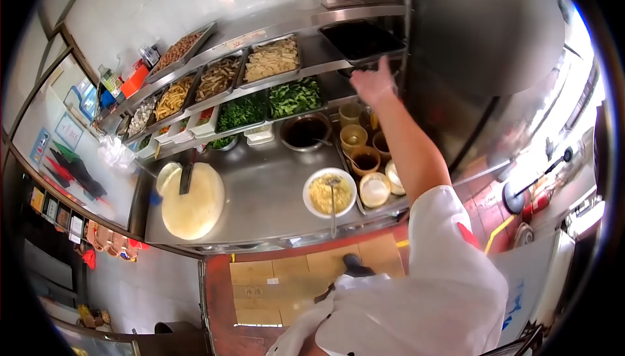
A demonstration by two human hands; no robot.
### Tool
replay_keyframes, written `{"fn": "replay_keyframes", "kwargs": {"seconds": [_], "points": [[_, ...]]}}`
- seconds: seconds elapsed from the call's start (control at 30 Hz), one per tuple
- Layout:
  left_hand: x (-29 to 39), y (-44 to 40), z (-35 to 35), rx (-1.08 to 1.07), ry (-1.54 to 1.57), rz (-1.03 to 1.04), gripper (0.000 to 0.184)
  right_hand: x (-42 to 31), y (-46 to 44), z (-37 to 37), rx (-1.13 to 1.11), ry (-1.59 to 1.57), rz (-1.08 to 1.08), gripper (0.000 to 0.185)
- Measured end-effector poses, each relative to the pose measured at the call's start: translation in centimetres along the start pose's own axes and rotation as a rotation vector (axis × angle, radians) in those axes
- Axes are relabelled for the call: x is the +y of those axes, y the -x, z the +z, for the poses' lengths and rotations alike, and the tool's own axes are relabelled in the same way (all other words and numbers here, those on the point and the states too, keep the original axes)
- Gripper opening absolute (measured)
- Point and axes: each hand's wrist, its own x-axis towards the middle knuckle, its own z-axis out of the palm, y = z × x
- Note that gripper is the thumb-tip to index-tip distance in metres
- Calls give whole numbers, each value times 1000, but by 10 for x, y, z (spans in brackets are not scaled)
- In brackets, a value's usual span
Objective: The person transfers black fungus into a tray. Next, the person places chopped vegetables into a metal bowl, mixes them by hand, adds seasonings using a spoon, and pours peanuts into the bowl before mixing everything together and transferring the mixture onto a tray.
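Item, dark tray: shallow, near-black, rectangular with rounded corners; set at the far end of the steel rack, directly beyond the fingertips. Contents too dark to make out.

Item, right hand: raised at the end of a bare forearm, below a short white sleeve. Fingers: one digit stands up toward the tray's near edge, the rest look bent together and point away from the body. From where I stand I cannot tell how wide the grip is, whether it has hold of anything, or whether skin meets tray.

Item, pale cut strips: left of the fingers, in a metal tray.
Item, leafy greens: left of the fingers and lower.
Item, plastic tubs: grouped just below the fingers.
Item, dark liquid: in a round steel bowl, below and left of the fingers.
Item, white bowl: well below the fingers, holding yellow food and a spoon.
Item, cleaver: far left of the fingers, on a round pale block.
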Motion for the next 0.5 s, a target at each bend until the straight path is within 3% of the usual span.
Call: {"fn": "replay_keyframes", "kwargs": {"seconds": [0.07, 0.13, 0.17, 0.2, 0.23, 0.27, 0.33, 0.43, 0.5], "points": [[40, -10, -19, 35, 116, -17, 30, 68, -34, -3, -131, 260, 158, 40], [67, -15, -33, 58, 223, -41, 32, 164, -28, -1, -228, 229, 460, 32], [74, -17, -36, 66, 269, -59, 33, 220, -8, -4, -287, 220, 627, 28], [77, -19, -39, 77, 304, -81, 34, 271, 24, -13, -524, 281, 662, 24], [74, -22, -39, 78, 322, -105, 35, 338, 51, -28, -499, 415, 790, 23], [67, -22, -37, 81, 330, -134, 36, 384, 81, -40, -710, 561, 884, 27], [40, -19, -29, 78, 309, -190, 38, 422, 163, -33, -819, 754, 1085, 27], [-24, -7, -10, -1, 9, -179, 40, 479, 214, -44, -987, 893, 1284, 27], [-80, -14, 12, -99, -430, -8, 42, 514, 220, -64, -1039, 919, 1309, 26]]}}
